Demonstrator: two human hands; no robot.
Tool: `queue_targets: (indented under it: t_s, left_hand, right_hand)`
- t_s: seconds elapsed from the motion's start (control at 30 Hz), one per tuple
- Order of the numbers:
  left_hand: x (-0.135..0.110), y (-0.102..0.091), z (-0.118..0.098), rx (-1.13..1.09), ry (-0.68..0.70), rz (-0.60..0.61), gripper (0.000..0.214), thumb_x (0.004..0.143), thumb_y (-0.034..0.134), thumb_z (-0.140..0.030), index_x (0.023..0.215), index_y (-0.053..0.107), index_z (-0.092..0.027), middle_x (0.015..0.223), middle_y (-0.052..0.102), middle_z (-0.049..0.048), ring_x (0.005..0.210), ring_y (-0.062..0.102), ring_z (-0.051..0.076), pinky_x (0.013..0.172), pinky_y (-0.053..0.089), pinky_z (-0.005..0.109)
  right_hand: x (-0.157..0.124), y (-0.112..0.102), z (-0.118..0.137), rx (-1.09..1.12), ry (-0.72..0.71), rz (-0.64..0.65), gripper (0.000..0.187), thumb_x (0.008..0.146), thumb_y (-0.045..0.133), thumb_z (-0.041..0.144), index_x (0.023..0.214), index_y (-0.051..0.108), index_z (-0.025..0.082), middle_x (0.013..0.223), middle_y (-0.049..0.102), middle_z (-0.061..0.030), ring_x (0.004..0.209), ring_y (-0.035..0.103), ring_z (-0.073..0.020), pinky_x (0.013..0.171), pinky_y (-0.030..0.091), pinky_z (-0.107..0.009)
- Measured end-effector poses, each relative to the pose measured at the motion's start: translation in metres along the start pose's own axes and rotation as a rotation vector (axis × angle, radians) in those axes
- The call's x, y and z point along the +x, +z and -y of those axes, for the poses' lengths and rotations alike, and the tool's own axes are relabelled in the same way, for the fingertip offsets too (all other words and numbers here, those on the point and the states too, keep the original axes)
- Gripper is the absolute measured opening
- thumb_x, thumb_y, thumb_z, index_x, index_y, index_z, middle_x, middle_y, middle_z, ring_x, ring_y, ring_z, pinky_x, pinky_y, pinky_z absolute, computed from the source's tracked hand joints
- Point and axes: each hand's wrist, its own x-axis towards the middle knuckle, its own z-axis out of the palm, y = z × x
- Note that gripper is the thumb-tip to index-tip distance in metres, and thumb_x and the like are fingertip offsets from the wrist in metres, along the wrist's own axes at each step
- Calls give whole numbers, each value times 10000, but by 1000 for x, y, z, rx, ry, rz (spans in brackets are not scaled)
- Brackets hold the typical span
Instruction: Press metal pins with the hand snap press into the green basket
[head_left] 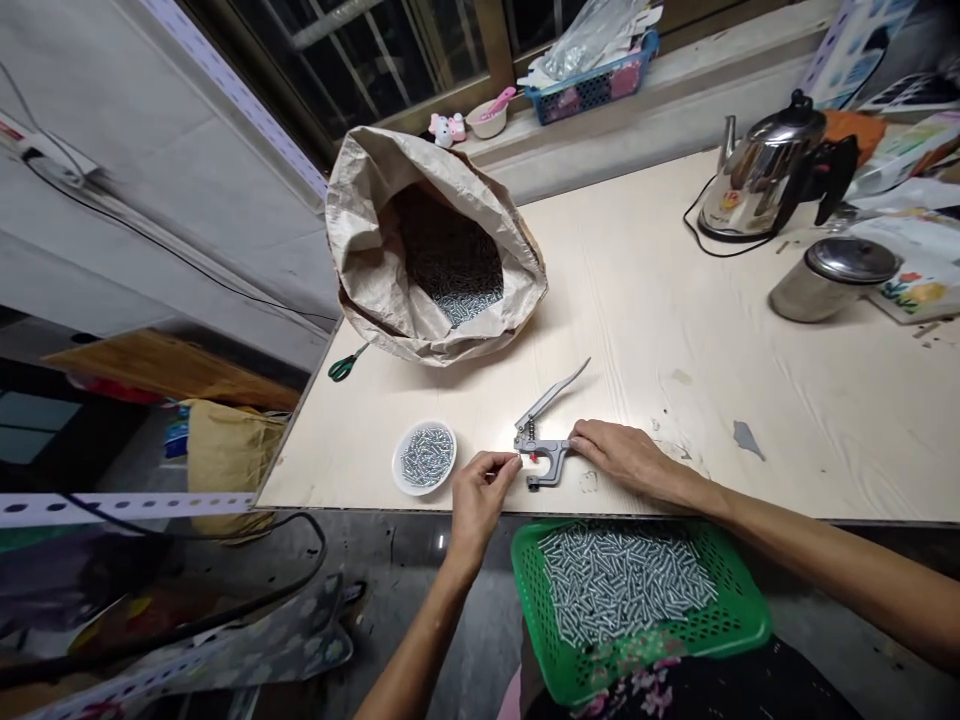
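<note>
Grey snap-fastener pliers [553, 462] lie at the table's front edge, their upper handle raised and a small red part inside the jaw. My right hand [616, 452] is closed around the other handle, fingers resting on the tabletop. Beside the jaw opening, the thumb and fingers of my left hand [484, 490] are pinched together; whatever is between them is too small to make out. Left of that hand stands a white bowl [401, 482] of small metal pieces. A green basket [534, 610] full of similar short metal cylinders sits below the table edge, over my lap.
Toward the back left stands an open paper sack [367, 250] with metal pieces inside. Green-handled scissors [342, 368] lie beside it. A steel kettle [761, 170] and a metal cup [806, 290] occupy the right side. A blue basket [592, 92] rests on the windowsill.
</note>
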Motion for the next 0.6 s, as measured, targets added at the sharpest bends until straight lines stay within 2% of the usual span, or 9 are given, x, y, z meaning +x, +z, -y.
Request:
queue_targets:
  t_s: [0.23,0.43,0.6]
  left_hand:
    - [-4,13,17,-64,-48,-3,288,741,651,-423,797,721,-149,812,667,54,764,605,169,708,452,254]
    - [-1,15,21,11,-40,17,281,744,636,-420,783,722,-155,805,675,55,763,614,176,711,456,262]
    - [9,12,23,111,-121,120,268,704,660,-405,726,710,-142,728,676,49,669,608,161,615,445,245]
  right_hand:
    - [-13,11,0,-64,-110,-148,261,995,321,369,993,538,224,899,609,-47,819,566,-189,665,421,-302]
    - [-11,10,2,-121,-134,-175,239,990,334,337,962,539,218,844,605,-40,751,558,-175,612,393,-285]
    - [-6,15,-2,-190,-122,-161,223,983,365,323,899,533,203,814,611,-37,692,542,-165,585,355,-291]
